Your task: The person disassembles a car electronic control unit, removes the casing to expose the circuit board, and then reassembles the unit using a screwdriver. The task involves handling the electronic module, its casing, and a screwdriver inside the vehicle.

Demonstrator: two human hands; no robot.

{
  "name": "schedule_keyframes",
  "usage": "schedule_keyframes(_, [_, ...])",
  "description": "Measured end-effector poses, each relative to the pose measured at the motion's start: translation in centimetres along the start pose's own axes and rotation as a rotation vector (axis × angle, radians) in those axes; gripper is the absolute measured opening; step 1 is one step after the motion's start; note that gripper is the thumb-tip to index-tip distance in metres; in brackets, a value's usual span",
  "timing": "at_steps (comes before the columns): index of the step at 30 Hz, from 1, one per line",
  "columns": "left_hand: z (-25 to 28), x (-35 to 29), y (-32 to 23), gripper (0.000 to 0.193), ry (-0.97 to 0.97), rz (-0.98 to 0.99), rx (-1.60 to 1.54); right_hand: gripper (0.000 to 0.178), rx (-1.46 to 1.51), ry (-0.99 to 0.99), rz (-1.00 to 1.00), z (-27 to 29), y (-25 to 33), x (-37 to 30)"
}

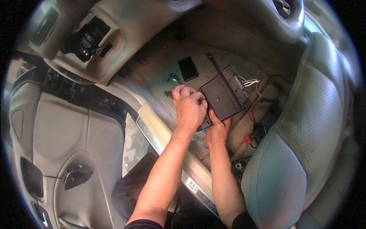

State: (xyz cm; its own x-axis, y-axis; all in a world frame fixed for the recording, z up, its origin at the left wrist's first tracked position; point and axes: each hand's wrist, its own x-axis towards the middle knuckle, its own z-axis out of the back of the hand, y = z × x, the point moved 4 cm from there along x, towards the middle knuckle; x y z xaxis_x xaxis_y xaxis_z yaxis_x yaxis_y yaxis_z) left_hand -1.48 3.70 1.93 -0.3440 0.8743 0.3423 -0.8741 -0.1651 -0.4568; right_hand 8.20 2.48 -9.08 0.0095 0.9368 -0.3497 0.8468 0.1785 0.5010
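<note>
A flat dark control module box (221,95) lies tilted over the car's footwell, with a connector block and a few thin wires (249,82) along its far right edge. My right hand (218,131) grips its near edge, thumb on top and fingers underneath. Curled over the left edge of the box is my left hand (187,107), its fingertips pressed there and partly hidden. Just beyond the left hand lies a ratchet (174,78). A black phone (188,69) rests on the floor mat beyond the box, beside a dark rod-like tool (214,63).
The seat (282,168) is close on my right. A door sill (160,141) runs under my forearms, and the open door (65,133) stands on the left. A red connector (248,139) with loose cables lies by the seat. The dashboard (133,38) has an open cavity.
</note>
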Motion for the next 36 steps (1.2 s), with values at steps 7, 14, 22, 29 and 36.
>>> schedule_keyframes(7, [-0.2, -0.2, 0.1, 0.011, -0.02, 0.035, -0.039, 0.048, -0.031, -0.005, 0.007, -0.2, 0.3, -0.3])
schedule_keyframes(14, [-0.4, -0.5, 0.5, 0.013, -0.03, 0.031, -0.073, 0.044, -0.017, -0.008, 0.0, -0.1, 0.3, -0.4])
schedule_keyframes(22, [0.0, 0.0, -0.1, 0.01, 0.045, 0.011, -0.022, 0.043, -0.012, -0.006, 0.011, 0.2, 0.3, -0.2])
schedule_keyframes(29, [-0.1, -0.2, 0.2, 0.009, 0.056, 0.081, -0.154, 0.049, 0.013, 0.0, -0.012, 0.3, 0.3, -0.1])
schedule_keyframes(36, [-0.1, -0.3, 0.4, 0.009, 0.039, 0.067, -0.187, 0.048, 0.026, 0.001, -0.017, 0.2, 0.3, -0.1])
